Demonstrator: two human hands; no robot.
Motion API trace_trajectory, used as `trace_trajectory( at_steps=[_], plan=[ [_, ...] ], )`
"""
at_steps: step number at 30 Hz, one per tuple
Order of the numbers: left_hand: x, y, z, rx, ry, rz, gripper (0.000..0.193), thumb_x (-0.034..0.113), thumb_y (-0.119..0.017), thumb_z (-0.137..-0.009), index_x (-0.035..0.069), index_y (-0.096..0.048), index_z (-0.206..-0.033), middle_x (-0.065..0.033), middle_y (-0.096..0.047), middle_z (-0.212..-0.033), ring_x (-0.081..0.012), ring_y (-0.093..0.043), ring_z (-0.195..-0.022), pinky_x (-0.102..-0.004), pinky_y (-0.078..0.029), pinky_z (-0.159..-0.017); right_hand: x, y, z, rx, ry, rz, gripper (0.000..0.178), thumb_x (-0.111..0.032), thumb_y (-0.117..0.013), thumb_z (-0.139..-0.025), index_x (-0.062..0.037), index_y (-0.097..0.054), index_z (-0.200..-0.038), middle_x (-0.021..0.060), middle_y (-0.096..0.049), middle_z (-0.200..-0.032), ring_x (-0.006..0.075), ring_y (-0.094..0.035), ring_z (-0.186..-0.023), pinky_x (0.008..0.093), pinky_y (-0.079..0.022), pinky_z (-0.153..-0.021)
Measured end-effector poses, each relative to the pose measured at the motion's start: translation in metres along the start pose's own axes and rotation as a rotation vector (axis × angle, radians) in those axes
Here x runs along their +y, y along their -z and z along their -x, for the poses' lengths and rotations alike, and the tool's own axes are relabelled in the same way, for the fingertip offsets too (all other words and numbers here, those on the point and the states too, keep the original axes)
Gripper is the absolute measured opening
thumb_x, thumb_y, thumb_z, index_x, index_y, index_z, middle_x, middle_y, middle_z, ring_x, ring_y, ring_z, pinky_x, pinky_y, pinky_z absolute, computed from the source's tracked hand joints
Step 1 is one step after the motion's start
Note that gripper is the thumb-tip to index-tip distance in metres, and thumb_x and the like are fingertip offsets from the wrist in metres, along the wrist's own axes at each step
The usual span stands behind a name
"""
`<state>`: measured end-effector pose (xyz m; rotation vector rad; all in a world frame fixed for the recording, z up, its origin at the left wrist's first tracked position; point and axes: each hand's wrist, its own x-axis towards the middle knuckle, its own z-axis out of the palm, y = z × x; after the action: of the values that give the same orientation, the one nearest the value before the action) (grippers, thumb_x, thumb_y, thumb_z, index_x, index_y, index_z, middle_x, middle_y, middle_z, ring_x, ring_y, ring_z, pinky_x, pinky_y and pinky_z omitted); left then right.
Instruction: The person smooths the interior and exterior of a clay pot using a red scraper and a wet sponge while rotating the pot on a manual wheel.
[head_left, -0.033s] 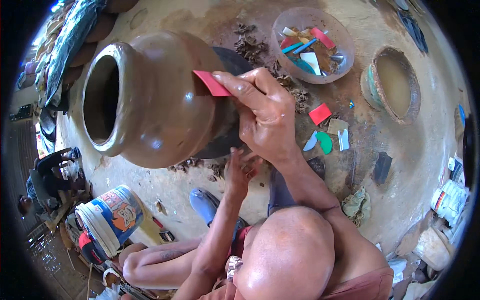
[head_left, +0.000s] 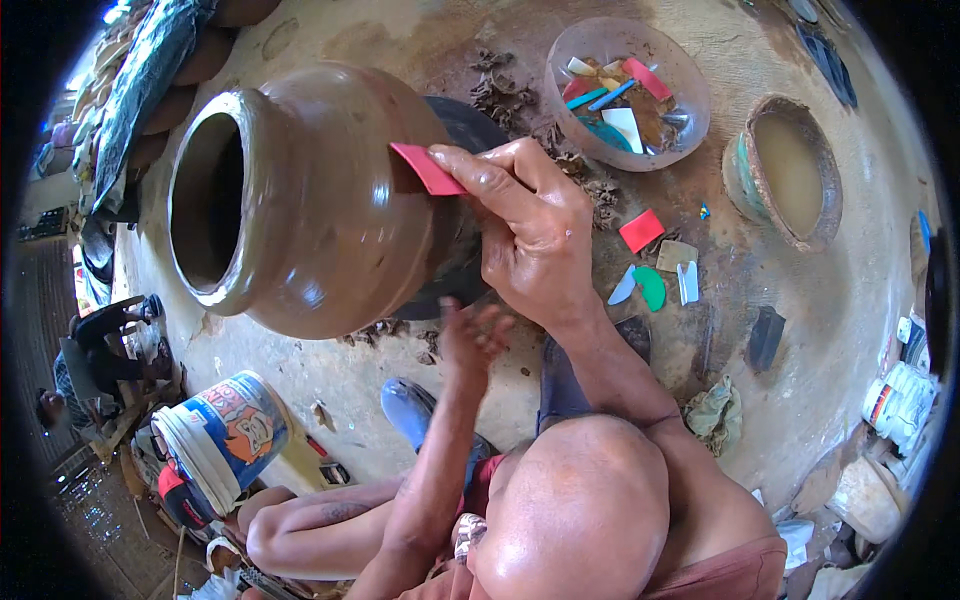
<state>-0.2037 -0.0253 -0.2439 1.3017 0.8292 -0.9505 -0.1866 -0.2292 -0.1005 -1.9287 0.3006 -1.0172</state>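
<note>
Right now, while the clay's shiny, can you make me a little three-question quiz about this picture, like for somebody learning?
1. Which hand presses the flat red piece against the big pot?
a) left
b) right
c) both

2. What shows inside the round tub at the right of the picture?

3. True or false: the big pot's open mouth faces the round tub.

Key:
1. b, the right hand.
2. Cloudy, brownish liquid.
3. False: the mouth faces the left of the picture, away from the tub.
</note>
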Motion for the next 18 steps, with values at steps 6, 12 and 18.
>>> trace_trajectory(
  at_steps=[6, 12, 18],
  plan=[
    [0.13, 0.15, -0.065, -0.052, -0.698, -0.057, 0.065, 0.056, -0.055, -0.105, 0.007, -0.056, -0.147, -0.0145, -0.066, -0.137, -0.0296, -0.069, -0.115, -0.0457, -0.061, -0.09, -0.027, -0.019, -0.009, -0.005, 0.054, -0.092, 0.066, 0.011, -0.07, -0.069, -0.0139, -0.077, -0.13, 0.0112, -0.066, -0.099, 0.0315, -0.069, -0.087, 0.0409, -0.059, -0.076],
    [0.003, 0.042, -0.027, 0.021, -0.25, 0.075, 0.078, 0.08, -0.047, -0.1, 0.012, -0.059, -0.138, -0.0113, -0.069, -0.115, -0.0257, -0.07, -0.082, -0.0361, -0.054, -0.054, -0.016, -0.009, -0.004, -0.004, 0.05, -0.019, 0.058, 0.018, -0.066, -0.077, -0.0116, -0.079, -0.125, 0.011, -0.068, -0.099, 0.0264, -0.071, -0.083, 0.0352, -0.057, -0.072],
    [0.097, 0.083, -0.051, -0.134, -0.552, 0.101, 0.067, 0.055, -0.056, -0.106, 0.005, -0.05, -0.15, -0.0172, -0.062, -0.142, -0.0343, -0.067, -0.119, -0.0499, -0.058, -0.098, -0.009, -0.004, -0.008, -0.01, 0.086, -0.02, 0.06, 0.011, -0.071, -0.071, -0.0124, -0.078, -0.126, 0.0106, -0.066, -0.099, 0.0298, -0.069, -0.086, 0.0413, -0.06, -0.074]
  ],
)
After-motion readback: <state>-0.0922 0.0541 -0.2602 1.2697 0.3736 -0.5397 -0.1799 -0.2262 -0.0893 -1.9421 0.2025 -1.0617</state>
